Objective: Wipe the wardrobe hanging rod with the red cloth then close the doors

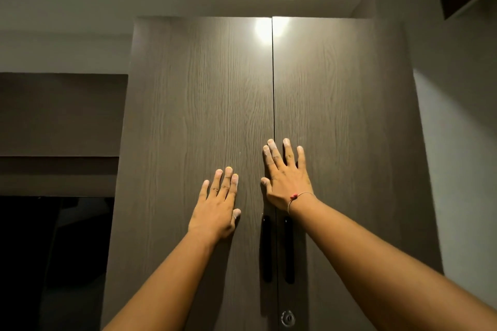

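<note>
A tall brown wood-grain wardrobe fills the head view, with its left door point(193, 115) and right door point(338, 115) both shut and only a thin dark seam between them. My left hand point(217, 204) lies flat on the left door, fingers spread, holding nothing. My right hand point(285, 177) lies flat across the seam, mostly on the right door, fingers spread, with a thin bracelet at the wrist. The hanging rod is hidden behind the doors. No red cloth is visible.
Two black vertical handles point(266, 250) point(288, 250) sit on either side of the seam below my hands, with a round keyhole point(287, 318) under them. A dark recess point(53, 250) lies to the left and a pale wall point(457, 169) to the right.
</note>
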